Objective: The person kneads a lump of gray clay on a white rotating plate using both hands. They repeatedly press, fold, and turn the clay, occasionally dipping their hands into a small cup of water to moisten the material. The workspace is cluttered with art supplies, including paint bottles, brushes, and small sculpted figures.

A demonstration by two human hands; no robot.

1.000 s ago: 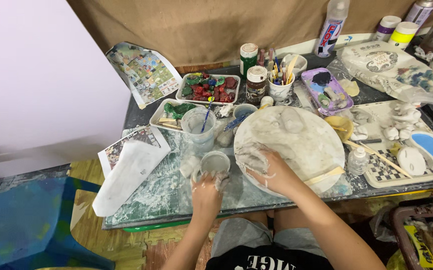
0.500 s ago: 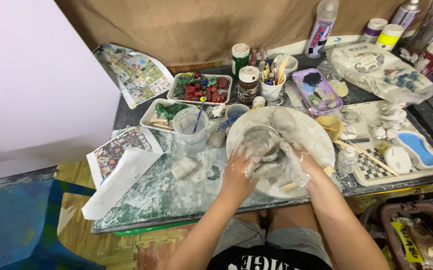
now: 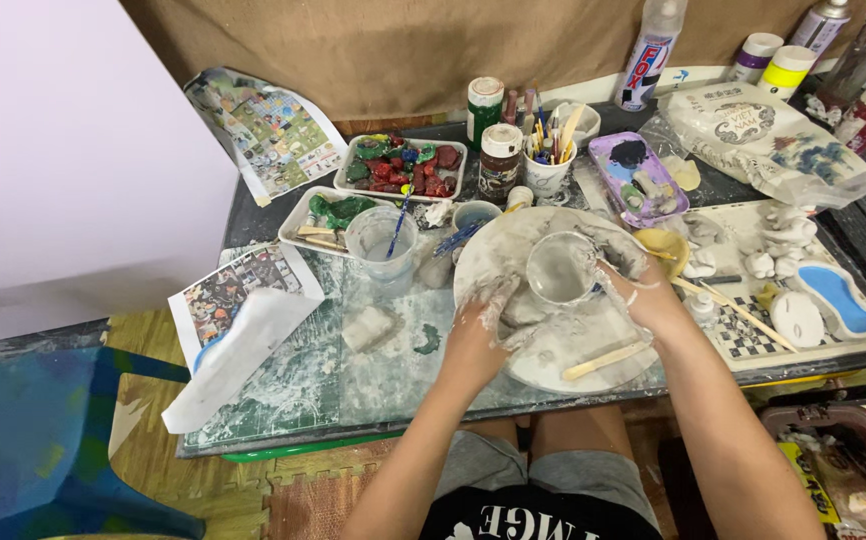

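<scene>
A clay-smeared tabletop (image 3: 283, 390) crowded with craft supplies stands before a brown cloth backdrop. Nearest the person, a round white board (image 3: 553, 345) carries a flat wooden stick (image 3: 601, 362) at its near edge. The left hand (image 3: 478, 335) presses into grey clay on that board, fingers spread, gripping nothing. The right hand (image 3: 633, 285) has its grip closed around a small clay-coated cup (image 3: 560, 268) just beyond the clay. The clay-wetting step seems in hand; next calls for a steady tilt. Beyond the board stand paint jars (image 3: 500, 160).

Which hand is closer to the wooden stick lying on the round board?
Right. The right hand is just above the wooden stick; the left hand sits farther left.
</scene>
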